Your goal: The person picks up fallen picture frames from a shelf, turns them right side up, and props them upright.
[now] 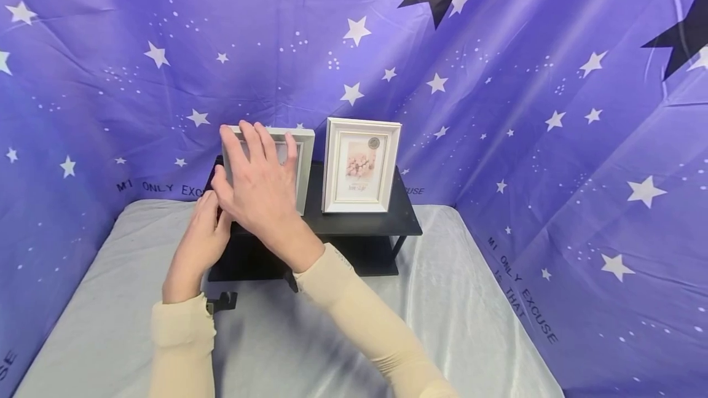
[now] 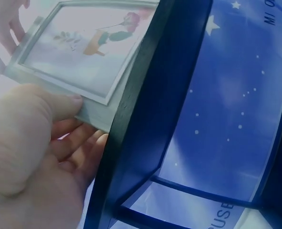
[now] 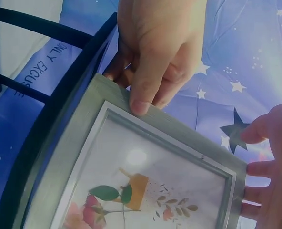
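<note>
Purple starry backdrop, grey-sheeted desk [image 1: 453, 300]. The grey-framed flower picture [image 1: 301, 164] stands at the left of the low black shelf [image 1: 406, 223]. Your left hand [image 1: 201, 241] pinches its lower corner; your right hand [image 1: 260, 183] fingers are spread over its front. Probably light, rigid, fragile glass, so grip the edges.

A purple cloth backdrop [image 1: 498, 66] printed with white and black stars and lettering hangs behind and to both sides. A pale grey cloth [image 1: 453, 300] covers the tabletop, which carries a low black shelf [image 1: 406, 220]. Light is even.
</note>
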Tool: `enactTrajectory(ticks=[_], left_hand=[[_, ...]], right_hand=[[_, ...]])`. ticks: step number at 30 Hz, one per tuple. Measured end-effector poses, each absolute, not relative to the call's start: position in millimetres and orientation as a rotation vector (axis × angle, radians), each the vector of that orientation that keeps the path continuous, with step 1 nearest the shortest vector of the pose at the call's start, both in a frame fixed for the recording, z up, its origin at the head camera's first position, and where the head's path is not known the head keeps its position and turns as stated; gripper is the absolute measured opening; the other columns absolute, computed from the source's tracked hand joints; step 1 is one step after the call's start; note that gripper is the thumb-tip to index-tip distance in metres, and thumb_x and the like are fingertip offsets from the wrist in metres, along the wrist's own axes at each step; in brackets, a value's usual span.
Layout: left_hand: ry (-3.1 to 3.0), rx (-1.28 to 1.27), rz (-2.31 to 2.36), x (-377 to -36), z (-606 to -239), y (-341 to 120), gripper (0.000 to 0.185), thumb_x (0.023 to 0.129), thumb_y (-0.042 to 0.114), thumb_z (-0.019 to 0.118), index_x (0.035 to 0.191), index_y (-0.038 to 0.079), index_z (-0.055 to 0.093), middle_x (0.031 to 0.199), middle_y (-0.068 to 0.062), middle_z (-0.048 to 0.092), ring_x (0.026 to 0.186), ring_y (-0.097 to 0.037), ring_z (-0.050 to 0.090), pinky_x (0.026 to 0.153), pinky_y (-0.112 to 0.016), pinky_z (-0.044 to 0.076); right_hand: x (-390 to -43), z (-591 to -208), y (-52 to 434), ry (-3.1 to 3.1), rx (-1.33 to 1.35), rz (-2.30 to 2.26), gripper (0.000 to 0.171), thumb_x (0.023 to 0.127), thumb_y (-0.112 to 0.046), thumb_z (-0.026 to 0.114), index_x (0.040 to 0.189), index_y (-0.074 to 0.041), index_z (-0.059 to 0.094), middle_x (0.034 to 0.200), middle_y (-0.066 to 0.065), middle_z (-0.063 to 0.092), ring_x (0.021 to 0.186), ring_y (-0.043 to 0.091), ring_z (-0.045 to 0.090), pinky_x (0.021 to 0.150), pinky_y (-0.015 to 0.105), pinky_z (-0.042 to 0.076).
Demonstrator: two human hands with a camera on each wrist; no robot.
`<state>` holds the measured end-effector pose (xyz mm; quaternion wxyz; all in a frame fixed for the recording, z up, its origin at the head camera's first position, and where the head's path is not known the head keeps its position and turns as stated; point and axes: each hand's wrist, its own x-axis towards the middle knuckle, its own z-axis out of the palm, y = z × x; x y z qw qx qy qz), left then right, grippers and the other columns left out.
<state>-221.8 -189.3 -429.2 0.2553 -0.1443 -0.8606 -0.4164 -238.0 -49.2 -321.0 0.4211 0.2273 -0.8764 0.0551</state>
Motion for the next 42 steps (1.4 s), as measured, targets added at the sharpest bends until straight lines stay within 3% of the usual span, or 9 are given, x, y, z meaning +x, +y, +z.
enactTrajectory(ticks=[4,8,19,28,35,42], left_hand=[[-2.258,-0.325,-1.109,-221.5,-429.0,-180.8,0.001,0.104,-0.004,0.055,0.104,-0.004,0.053,0.097,-0.019,0.049,0.093,-0.031,0.042,0.084,-0.039,0.029],[-2.155,-0.272,-1.107,-224.3,-430.5,-168.1,0.010,0.096,-0.011,0.060,0.100,-0.005,0.052,0.096,-0.020,0.049,0.092,-0.033,0.043,0.084,-0.039,0.031],[-1.957,-0.098,-1.127,-226.7,-440.3,-132.7,0.013,0.097,-0.007,0.070,0.102,-0.003,0.059,0.094,-0.021,0.057,0.093,-0.038,0.053,0.084,-0.040,0.038],[-1.916,-0.048,-1.115,-228.6,-441.2,-109.7,0.017,0.100,0.002,0.071,0.108,-0.004,0.057,0.096,-0.020,0.054,0.093,-0.039,0.051,0.083,-0.040,0.037],[-1.892,-0.008,-1.104,-231.1,-444.7,-98.9,0.024,0.099,0.000,0.071,0.120,-0.004,0.062,0.101,-0.021,0.057,0.095,-0.040,0.050,0.085,-0.045,0.036],[-1.895,0.019,-1.084,-232.6,-445.2,-89.1,0.021,0.097,-0.001,0.072,0.114,-0.004,0.061,0.099,-0.021,0.056,0.095,-0.041,0.051,0.083,-0.047,0.038]], right_hand=[[-240.5,-314.5,-47.2,-2.177,0.585,0.168,0.056,0.101,-0.044,0.058,0.154,-0.026,0.055,0.154,0.002,0.059,0.150,0.023,0.049,0.126,0.056,0.027],[-242.7,-307.6,-44.8,-2.180,0.591,0.188,0.057,0.101,-0.044,0.058,0.154,-0.023,0.055,0.152,0.003,0.060,0.150,0.024,0.049,0.129,0.055,0.026],[-246.2,-301.2,-36.0,-2.238,0.649,0.258,0.053,0.099,-0.046,0.060,0.144,-0.018,0.058,0.149,0.005,0.060,0.150,0.025,0.049,0.133,0.052,0.024],[-253.3,-303.2,-25.8,-2.159,0.700,0.385,0.048,0.098,-0.031,0.066,0.139,-0.008,0.057,0.144,0.010,0.059,0.144,0.025,0.052,0.132,0.052,0.029],[-257.6,-309.8,-21.5,-2.143,0.691,0.396,0.048,0.101,-0.015,0.060,0.148,-0.008,0.051,0.146,0.010,0.058,0.148,0.026,0.050,0.133,0.047,0.027],[-259.1,-314.2,-17.6,-2.090,0.698,0.396,0.056,0.096,-0.008,0.059,0.151,-0.011,0.053,0.144,0.010,0.058,0.143,0.027,0.053,0.132,0.049,0.031]])
